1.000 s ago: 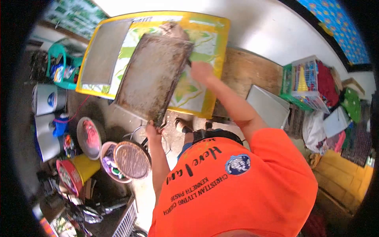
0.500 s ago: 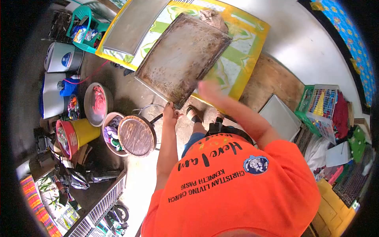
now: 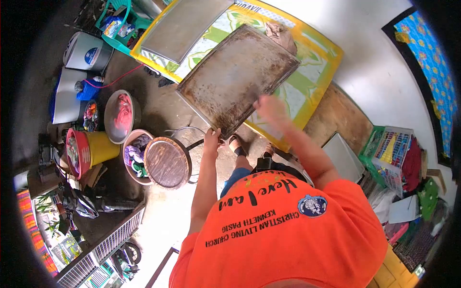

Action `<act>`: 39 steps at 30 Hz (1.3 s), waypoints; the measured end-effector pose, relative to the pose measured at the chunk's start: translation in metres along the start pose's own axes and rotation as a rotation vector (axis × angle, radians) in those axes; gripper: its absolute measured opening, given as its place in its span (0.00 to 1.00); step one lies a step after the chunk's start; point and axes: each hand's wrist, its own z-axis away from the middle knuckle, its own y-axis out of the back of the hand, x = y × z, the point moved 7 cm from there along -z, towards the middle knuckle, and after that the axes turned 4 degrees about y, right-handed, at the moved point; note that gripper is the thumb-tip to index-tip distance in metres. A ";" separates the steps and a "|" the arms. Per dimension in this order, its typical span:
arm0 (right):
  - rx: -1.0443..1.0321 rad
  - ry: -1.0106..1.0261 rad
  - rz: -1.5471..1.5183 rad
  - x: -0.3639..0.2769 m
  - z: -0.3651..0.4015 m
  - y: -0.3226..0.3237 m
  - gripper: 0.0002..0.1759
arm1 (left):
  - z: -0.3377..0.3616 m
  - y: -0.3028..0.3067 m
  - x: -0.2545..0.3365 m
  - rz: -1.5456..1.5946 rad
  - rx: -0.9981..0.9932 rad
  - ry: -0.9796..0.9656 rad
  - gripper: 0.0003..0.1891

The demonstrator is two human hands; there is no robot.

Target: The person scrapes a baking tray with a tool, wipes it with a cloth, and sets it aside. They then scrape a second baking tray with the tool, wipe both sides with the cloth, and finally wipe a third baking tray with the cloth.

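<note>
A large flat metal baking tray (image 3: pixel 237 77), browned and stained, lies at an angle on the cloth-covered table and sticks out past its near edge. My left hand (image 3: pixel 212 139) grips the tray's near corner, with the thumb on top. Over the tray's right edge, my right hand (image 3: pixel 271 109) is closed and a little blurred. A dark smear shows at its fingertips, but what it holds cannot be made out. Behind the tray sits a crumpled brownish cloth or bag (image 3: pixel 281 37). A second, cleaner-looking metal tray (image 3: pixel 189 26) lies farther left.
A round wooden stool (image 3: pixel 167 163) stands to my left, near basins of laundry (image 3: pixel 121 117) and a yellow bucket (image 3: pixel 103 146). A green chair (image 3: pixel 122 24) is at the far left. Plastic crates (image 3: pixel 384 149) and a pale panel (image 3: pixel 342 153) stand to my right.
The whole view has shifted slightly. My right hand has moved a little farther up along the tray's right edge. My left hand keeps its grip on the corner.
</note>
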 end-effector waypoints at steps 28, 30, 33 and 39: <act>-0.278 -0.159 -0.573 -0.034 -0.229 -0.060 0.25 | 0.000 0.029 -0.001 -0.183 -0.046 -0.045 0.46; -0.282 -0.161 -0.769 -0.055 -0.212 -0.039 0.23 | -0.003 0.035 -0.002 -0.161 -0.079 -0.021 0.47; -0.057 -0.315 -1.059 -0.001 -0.246 -0.042 0.21 | -0.011 0.049 0.007 0.072 -0.072 -0.076 0.48; 0.275 -0.427 -1.032 0.103 -0.269 0.011 0.24 | -0.017 0.048 0.027 0.170 -0.062 -0.122 0.46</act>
